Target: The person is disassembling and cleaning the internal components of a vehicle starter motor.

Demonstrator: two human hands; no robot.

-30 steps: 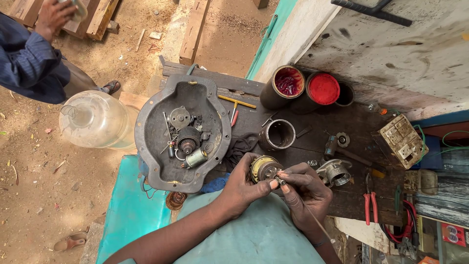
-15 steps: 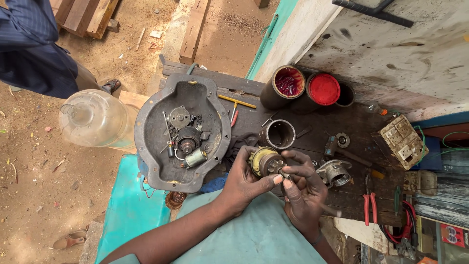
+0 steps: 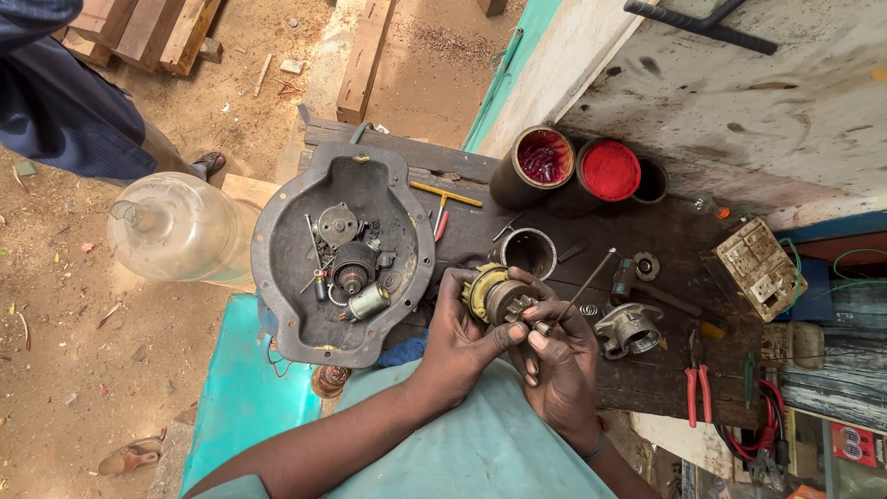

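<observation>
My left hand [image 3: 459, 340] grips a small round motor part [image 3: 490, 296] with a yellowish rim and a toothed gear at its end. My right hand [image 3: 557, 362] pinches a thin metal rod [image 3: 584, 282] whose lower end meets the gear; the rod slants up to the right. Both hands hover over the dark wooden workbench [image 3: 647, 360], just above my teal-clad lap. A metal cylinder sleeve [image 3: 527, 251] stands right behind the hands. A cast metal housing [image 3: 628, 329] lies to the right of my right hand.
A large grey metal pan [image 3: 286, 277] with small parts sits left of the hands. Two cans of red grease [image 3: 543, 157] stand at the back. Red-handled pliers [image 3: 694, 383], a clear plastic jug [image 3: 176, 226] and another person's clothed body [image 3: 65, 102] are around.
My hands have turned the motor part so its gear faces up, and the thin rod is now raised, slanting up to the right. The other person has shifted toward the upper left.
</observation>
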